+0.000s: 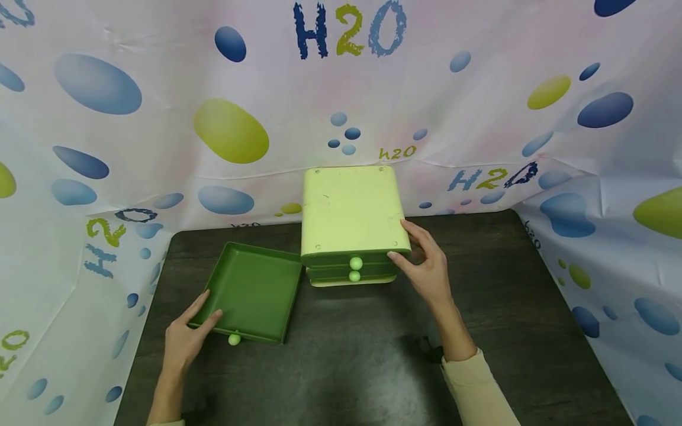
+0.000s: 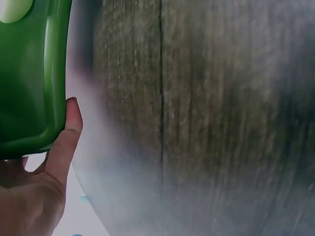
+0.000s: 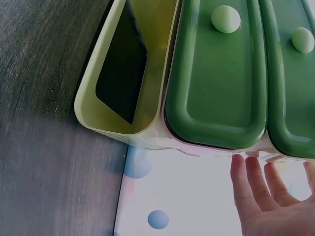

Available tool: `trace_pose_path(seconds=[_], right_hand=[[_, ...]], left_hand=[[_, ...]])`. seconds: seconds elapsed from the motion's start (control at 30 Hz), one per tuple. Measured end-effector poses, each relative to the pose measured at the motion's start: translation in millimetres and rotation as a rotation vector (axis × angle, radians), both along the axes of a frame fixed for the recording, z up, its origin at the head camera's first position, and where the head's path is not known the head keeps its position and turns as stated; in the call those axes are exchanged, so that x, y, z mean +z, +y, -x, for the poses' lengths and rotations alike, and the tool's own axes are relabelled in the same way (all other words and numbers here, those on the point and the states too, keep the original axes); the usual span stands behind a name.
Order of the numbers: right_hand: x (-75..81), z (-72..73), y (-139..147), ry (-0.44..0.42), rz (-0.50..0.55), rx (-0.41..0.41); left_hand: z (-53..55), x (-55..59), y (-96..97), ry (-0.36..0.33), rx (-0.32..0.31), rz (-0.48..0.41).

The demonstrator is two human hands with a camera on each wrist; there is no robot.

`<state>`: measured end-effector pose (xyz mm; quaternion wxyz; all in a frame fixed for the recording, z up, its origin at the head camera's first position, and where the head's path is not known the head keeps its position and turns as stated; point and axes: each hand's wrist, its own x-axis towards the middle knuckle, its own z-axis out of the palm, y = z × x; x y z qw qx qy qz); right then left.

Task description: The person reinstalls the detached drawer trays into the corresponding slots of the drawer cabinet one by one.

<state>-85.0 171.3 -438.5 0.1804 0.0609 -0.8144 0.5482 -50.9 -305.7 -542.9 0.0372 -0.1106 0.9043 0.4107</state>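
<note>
Your left hand [image 1: 183, 334] grips the near-left corner of the glossy, shallow, squarish green drawer [image 1: 250, 293], positioned left of the cabinet [image 1: 351, 207]. Your right hand [image 1: 428, 272] touches the cabinet's right side, fingers nearly straight and spread. The round-edged, pale yellow-green cabinet carries two green drawer fronts [image 3: 221, 83] with ball-shaped knobs [image 1: 356, 264]. Beneath the cabinet, the counter [image 1: 346, 367] shows dark wood grain.

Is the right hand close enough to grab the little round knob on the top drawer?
Probably yes. The right hand is at the cabinet's right side, and nothing seems to block it from the light-green knob on the top drawer.
</note>
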Motion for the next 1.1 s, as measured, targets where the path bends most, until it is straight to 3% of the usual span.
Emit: trace_pose_path(seconds=[0.5, 0.87, 1.1], right_hand=[[-2.7, 1.3, 0, 0.016, 0.009, 0.016], [-3.0, 0.9, 0, 0.018, 0.017, 0.025], [-4.5, 0.0, -1, 0.025, 0.046, 0.034]], left_hand=[[-6.4, -2.2, 5.7, -0.01, 0.044, -0.032], [-21.0, -7.4, 11.6, -0.057, 0.117, -0.075], [-25.8, -8.3, 9.2, -0.071, 0.13, -0.076]])
